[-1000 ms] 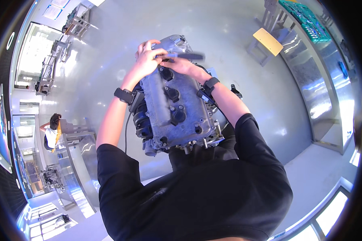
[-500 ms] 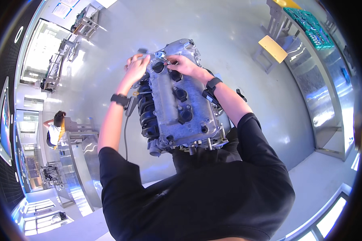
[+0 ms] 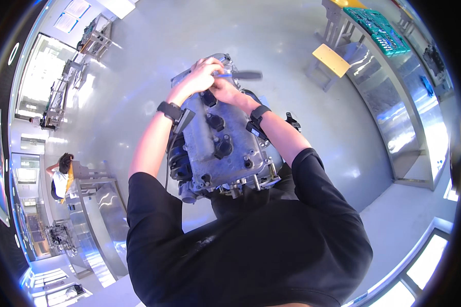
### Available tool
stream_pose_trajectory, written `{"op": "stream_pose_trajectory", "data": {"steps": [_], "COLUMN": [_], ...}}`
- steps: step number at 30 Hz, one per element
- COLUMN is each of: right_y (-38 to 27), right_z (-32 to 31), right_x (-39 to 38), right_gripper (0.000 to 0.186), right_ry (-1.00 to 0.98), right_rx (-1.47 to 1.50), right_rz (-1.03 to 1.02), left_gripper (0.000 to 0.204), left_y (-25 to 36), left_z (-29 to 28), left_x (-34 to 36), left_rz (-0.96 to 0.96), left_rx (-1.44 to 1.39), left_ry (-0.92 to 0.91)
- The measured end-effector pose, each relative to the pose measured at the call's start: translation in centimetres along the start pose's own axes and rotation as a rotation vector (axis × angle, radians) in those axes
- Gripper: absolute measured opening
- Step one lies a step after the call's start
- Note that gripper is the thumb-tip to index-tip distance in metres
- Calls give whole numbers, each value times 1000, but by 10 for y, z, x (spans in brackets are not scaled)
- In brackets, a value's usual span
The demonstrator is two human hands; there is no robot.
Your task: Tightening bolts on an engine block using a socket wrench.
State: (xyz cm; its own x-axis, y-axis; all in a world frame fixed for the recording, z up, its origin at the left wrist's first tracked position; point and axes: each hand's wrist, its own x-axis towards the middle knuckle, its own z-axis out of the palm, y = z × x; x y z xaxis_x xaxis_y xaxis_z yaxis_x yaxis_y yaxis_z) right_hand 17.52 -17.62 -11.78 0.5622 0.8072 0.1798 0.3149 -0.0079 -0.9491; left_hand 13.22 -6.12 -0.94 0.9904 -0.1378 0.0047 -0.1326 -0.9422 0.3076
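Note:
A grey engine [image 3: 194,128] with a metal valve cover stands in front of me, with black ignition coils [image 3: 216,122] along its top. Both hands meet over its far end. My left hand [image 3: 204,75] is curled over the head of a ratchet wrench [image 3: 247,75], whose dark handle sticks out to the right, smeared by motion. Close below it, my right hand [image 3: 223,90] has its fingers closed around the same tool; their tips are partly hidden by the left hand. What sits under the wrench cannot be seen.
At right stand a yellow-topped stool [image 3: 331,60] and a metal workbench [image 3: 389,102] carrying a green tool tray [image 3: 376,30]. Another person [image 3: 61,176] is by a bench at far left. Dark intake pipes [image 3: 178,158] run along the engine's left side.
The wrench handle has swung from left to right. My left hand has moved right, over the tool's head and against my right hand. The whole view has shifted slightly.

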Motion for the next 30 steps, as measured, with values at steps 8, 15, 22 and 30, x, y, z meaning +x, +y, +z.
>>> {"op": "stream_pose_trajectory", "data": {"steps": [8,15,22,30], "right_y": [20,8,3,2], "right_z": [4,-16,-10,-16], "right_x": [9,17,32,8], "right_gripper": [42,56,63,59], "right_ry": [53,-169,-261,-191], "right_rx": [-114,111,309,337], "right_rz": [-182,-321,-103,-75], "left_gripper": [46,18,66,58], "left_y": [15,-2,-47,-32], "left_z": [-12,-24,-34,-10], "left_x": [-82,-115,-79,16], "left_rz": [95,11,-598,-412], "left_rx": [14,288,-37,-558], "left_ry": [216,141,0,147]}}
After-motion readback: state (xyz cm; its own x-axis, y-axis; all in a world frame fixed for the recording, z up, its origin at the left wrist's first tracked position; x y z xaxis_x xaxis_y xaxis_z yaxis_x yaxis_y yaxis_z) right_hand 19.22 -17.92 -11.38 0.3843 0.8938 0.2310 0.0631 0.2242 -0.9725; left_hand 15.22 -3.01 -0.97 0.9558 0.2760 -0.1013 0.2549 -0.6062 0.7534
